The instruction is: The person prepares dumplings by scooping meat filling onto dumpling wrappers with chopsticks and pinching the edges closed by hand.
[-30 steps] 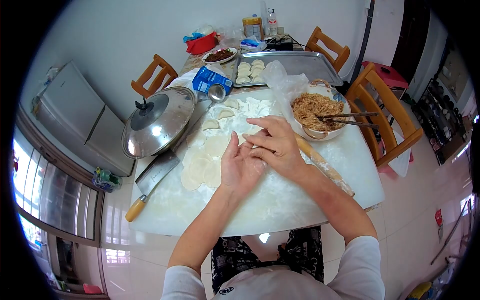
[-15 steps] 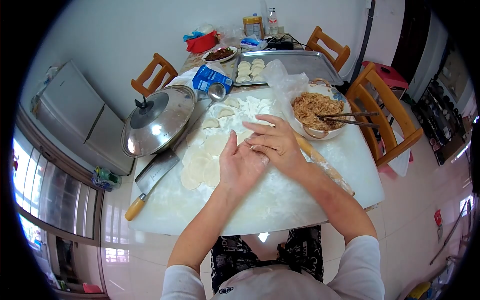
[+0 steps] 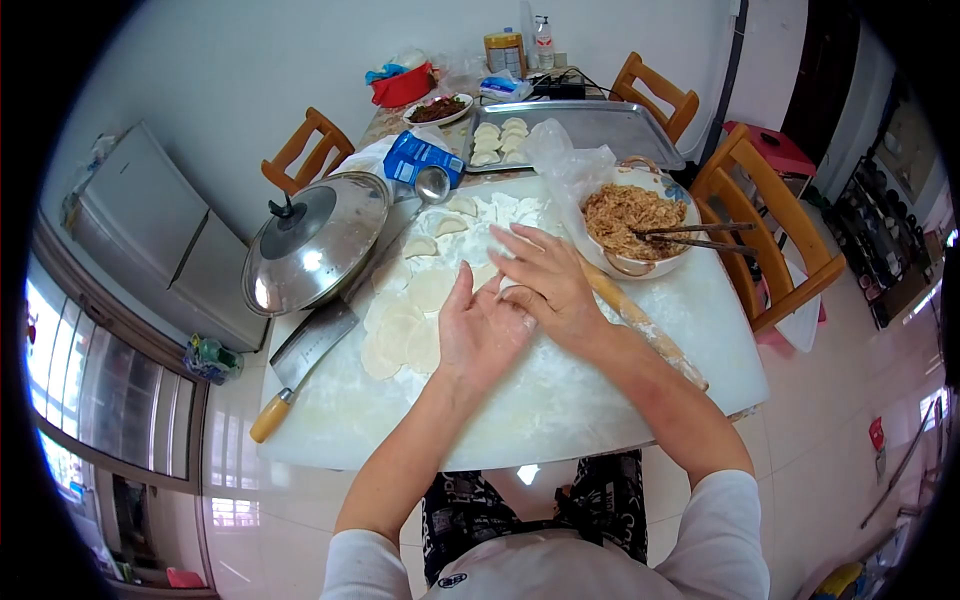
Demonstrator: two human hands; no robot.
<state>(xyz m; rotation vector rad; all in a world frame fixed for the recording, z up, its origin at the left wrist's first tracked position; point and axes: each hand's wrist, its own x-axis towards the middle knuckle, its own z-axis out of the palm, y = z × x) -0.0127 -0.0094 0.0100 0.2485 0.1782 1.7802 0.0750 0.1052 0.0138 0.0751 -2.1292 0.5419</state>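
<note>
My left hand [image 3: 484, 325] is palm up above the white board [image 3: 560, 410], its fingers partly hidden under my right hand. A small piece of white dough [image 3: 508, 285] shows between the hands. My right hand [image 3: 552, 290] pinches the dough with thumb and finger, the other fingers raised. Left of my hands, flat dough wrappers [image 3: 400, 335] overlap on the floured board. Behind them lie folded dumplings [image 3: 421, 246]. A floured rolling pin [image 3: 650, 335] rests right of my right hand. The bowl of filling [image 3: 634, 222] with chopsticks stands behind it.
A cleaver [image 3: 315, 345] lies on the board's left side, beside a lidded pan [image 3: 320, 245] and a ladle [image 3: 432, 185]. At the back are a metal tray [image 3: 610, 125] with several dumplings, a blue packet [image 3: 424, 160] and a dish [image 3: 440, 108]. Wooden chairs [image 3: 760, 210] stand around.
The fingers of my right hand have lifted and spread a little, and more of the white dough shows between my hands. My left hand has barely moved.
</note>
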